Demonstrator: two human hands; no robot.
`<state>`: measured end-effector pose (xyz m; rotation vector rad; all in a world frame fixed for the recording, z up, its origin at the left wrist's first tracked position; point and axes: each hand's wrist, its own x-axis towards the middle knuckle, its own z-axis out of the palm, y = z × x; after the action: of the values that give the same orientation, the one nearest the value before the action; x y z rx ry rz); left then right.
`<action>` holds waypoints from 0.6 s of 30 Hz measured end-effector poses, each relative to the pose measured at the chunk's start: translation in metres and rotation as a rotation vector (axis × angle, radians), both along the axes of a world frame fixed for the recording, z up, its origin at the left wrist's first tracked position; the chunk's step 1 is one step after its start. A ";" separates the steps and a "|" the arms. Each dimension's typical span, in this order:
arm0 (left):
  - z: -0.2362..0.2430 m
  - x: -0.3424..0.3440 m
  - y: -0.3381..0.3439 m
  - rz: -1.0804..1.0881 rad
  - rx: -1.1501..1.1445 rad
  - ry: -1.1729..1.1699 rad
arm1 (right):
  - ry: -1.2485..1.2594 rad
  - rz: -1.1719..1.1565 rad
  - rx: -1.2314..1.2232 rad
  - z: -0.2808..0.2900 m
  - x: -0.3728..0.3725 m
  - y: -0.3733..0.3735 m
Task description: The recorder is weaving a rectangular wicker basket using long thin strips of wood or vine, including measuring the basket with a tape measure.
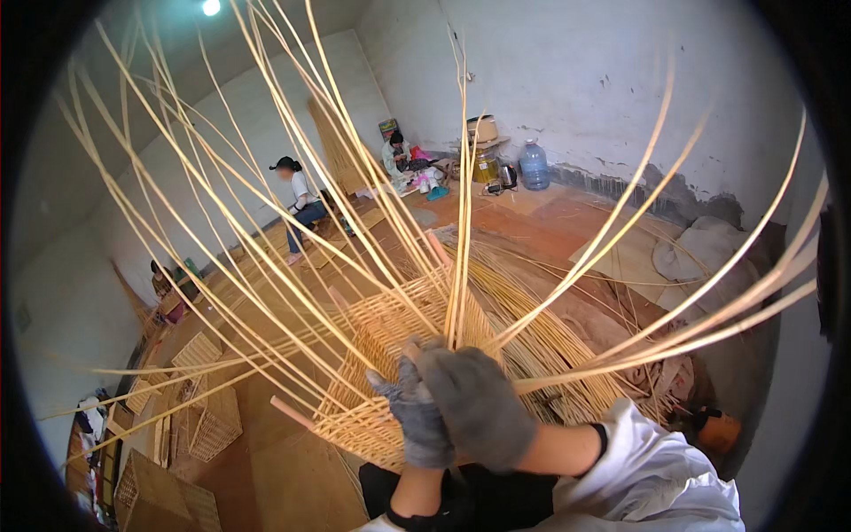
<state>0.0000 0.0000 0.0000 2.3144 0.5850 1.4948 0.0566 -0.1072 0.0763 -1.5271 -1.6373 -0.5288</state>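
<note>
1. On my left, tan open-topped woven wicker baskets [217, 424] lie on the brown floor [292, 479].
2. Farther back, a seated person in a white top and blue trousers [308, 206] faces left.
3. In the middle, right before the wearer, stands the pale yellow woven wicker basket [390, 317], tilted, its long bare stakes fanning upward and outward.
4. By the far wall is a small green-and-red rectangular object [387, 129]; its markings are too small to read.
5. The grey-gloved left hand [417, 412] is curled against the basket, thumb out leftward.
6. The grey-gloved right hand [480, 403] is curled too, pressed against the left; I cannot tell what either pinches.
7. Rightward stands a translucent blue plastic water bottle [534, 166], its markings unreadable from here.
8. Nearer lies a bundle of loose yellow rods [545, 341].
</note>
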 end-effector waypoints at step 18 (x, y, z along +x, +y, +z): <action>0.092 -0.139 0.178 -0.796 -1.067 -0.455 | 1.155 0.292 -0.525 -0.034 0.175 0.143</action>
<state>-0.1391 0.1778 0.0921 1.1005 0.1803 0.8927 0.2313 0.0361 0.0424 -1.4325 -1.0181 0.8818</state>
